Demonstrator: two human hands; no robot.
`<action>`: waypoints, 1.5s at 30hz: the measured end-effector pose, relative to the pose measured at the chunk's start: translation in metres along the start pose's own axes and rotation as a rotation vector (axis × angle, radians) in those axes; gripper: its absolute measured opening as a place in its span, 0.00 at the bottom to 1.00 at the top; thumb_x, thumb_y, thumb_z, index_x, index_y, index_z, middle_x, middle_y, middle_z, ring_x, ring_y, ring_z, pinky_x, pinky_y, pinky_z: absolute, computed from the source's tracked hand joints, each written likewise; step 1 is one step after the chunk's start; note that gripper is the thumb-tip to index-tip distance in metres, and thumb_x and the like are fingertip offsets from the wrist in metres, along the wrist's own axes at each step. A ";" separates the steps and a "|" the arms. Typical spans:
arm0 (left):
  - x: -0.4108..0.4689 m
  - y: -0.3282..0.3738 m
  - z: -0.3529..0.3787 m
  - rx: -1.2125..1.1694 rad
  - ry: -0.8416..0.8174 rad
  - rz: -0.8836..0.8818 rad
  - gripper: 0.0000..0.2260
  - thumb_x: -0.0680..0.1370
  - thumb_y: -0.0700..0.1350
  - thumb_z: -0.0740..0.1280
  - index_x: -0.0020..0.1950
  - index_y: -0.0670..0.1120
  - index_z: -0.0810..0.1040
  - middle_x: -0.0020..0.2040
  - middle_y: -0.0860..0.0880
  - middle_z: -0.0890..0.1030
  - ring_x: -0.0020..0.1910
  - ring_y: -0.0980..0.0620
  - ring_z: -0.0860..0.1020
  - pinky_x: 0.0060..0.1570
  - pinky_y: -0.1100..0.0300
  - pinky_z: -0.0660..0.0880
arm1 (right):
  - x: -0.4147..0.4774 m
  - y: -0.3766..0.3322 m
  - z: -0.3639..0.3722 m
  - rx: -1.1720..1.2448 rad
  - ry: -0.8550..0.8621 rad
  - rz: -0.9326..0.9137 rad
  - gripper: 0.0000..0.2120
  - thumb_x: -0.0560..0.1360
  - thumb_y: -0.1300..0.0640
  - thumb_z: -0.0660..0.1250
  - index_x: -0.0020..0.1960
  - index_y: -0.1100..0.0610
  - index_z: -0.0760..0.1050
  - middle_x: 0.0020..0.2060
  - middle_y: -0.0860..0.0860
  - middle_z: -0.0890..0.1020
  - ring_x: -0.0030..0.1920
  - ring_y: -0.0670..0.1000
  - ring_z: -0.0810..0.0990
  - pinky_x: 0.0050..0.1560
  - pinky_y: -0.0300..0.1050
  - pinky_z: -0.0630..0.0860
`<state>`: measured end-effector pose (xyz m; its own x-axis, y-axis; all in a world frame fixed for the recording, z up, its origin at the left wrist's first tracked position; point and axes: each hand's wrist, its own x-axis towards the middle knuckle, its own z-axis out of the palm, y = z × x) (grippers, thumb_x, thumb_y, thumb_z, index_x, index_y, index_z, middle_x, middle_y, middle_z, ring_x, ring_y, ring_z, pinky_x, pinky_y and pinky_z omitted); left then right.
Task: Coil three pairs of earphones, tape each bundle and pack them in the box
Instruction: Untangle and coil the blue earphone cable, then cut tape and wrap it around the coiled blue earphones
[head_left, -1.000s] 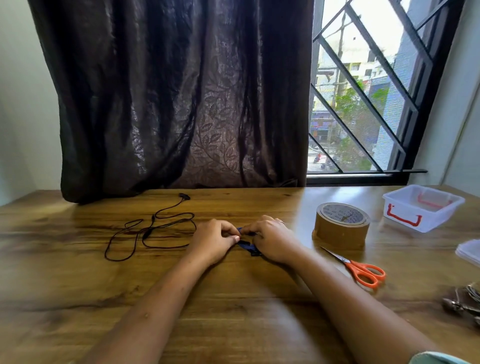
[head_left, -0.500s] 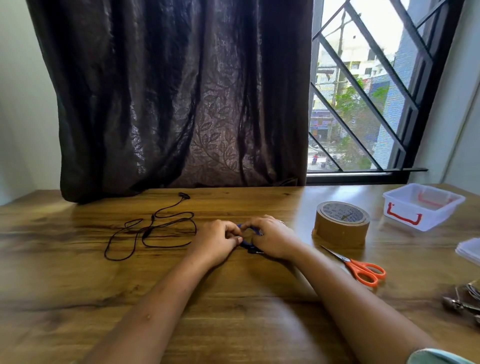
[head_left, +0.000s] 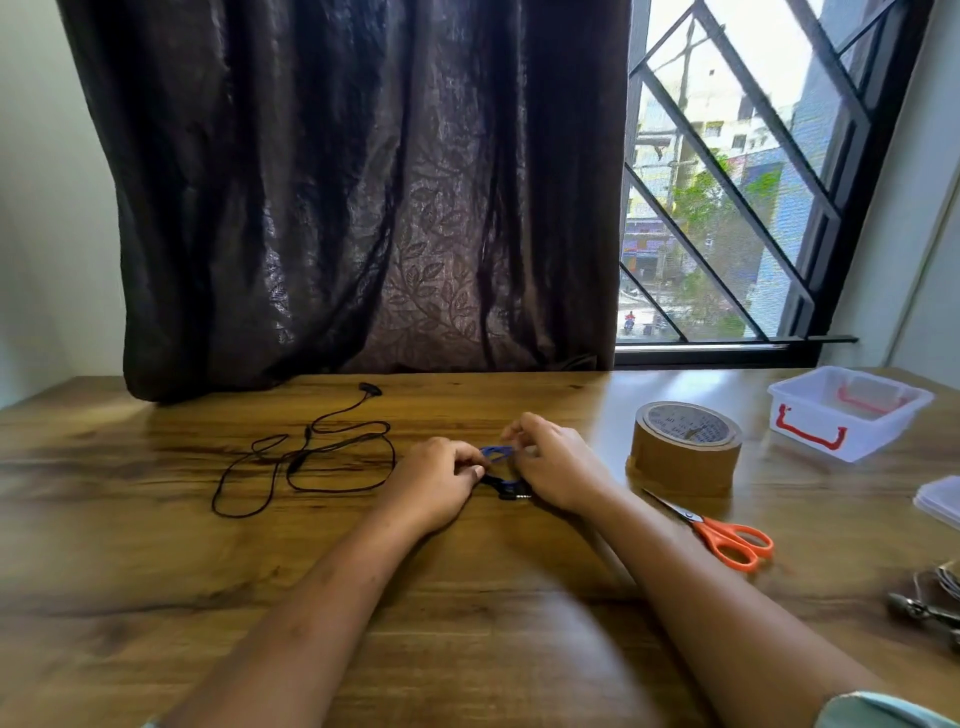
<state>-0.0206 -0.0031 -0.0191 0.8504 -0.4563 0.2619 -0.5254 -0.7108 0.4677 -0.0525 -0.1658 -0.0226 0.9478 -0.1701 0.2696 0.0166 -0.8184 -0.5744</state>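
Blue earphones (head_left: 500, 470) sit as a small bundle between my two hands at the middle of the wooden table (head_left: 467, 597). My left hand (head_left: 434, 480) pinches one side of the bundle, and my right hand (head_left: 558, 465) pinches a blue loop of cord raised a little above it. The plug end pokes out below my right hand. Black earphones (head_left: 311, 452) lie loose and uncoiled on the table to the left. A roll of brown tape (head_left: 683, 447) stands right of my hands. The clear plastic box (head_left: 847, 413) with red handles sits at the far right.
Orange-handled scissors (head_left: 722, 535) lie in front of the tape roll. A clear lid (head_left: 940, 501) lies at the right edge, with a silvery tangle (head_left: 930, 605) below it. A dark curtain (head_left: 363, 182) and a barred window stand behind the table.
My right hand has lifted slightly and drawn a blue loop of cord up from the bundle. My left hand has kept its hold in place.
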 end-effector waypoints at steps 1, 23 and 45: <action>0.000 0.000 0.000 -0.004 0.013 -0.001 0.10 0.79 0.49 0.63 0.58 0.55 0.79 0.61 0.53 0.78 0.61 0.54 0.74 0.59 0.58 0.70 | 0.000 0.000 -0.001 0.030 0.041 0.010 0.11 0.78 0.57 0.57 0.56 0.47 0.73 0.53 0.48 0.80 0.56 0.53 0.75 0.54 0.52 0.77; -0.028 0.040 0.005 -0.038 0.174 0.409 0.11 0.77 0.42 0.65 0.54 0.56 0.78 0.48 0.63 0.76 0.46 0.63 0.75 0.44 0.66 0.72 | -0.071 0.076 -0.132 -0.477 0.062 0.168 0.24 0.72 0.44 0.68 0.66 0.46 0.72 0.66 0.47 0.73 0.68 0.53 0.65 0.63 0.53 0.67; 0.005 0.082 0.038 -0.641 0.455 0.154 0.03 0.72 0.40 0.73 0.39 0.46 0.82 0.35 0.51 0.82 0.34 0.55 0.79 0.35 0.61 0.77 | -0.047 0.070 -0.098 0.147 0.051 -0.133 0.21 0.67 0.55 0.77 0.59 0.54 0.79 0.51 0.49 0.80 0.52 0.49 0.78 0.52 0.38 0.75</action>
<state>-0.0606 -0.0846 -0.0117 0.7702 -0.1631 0.6166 -0.6370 -0.1490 0.7563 -0.1268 -0.2690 -0.0003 0.9169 -0.0963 0.3874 0.1906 -0.7471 -0.6368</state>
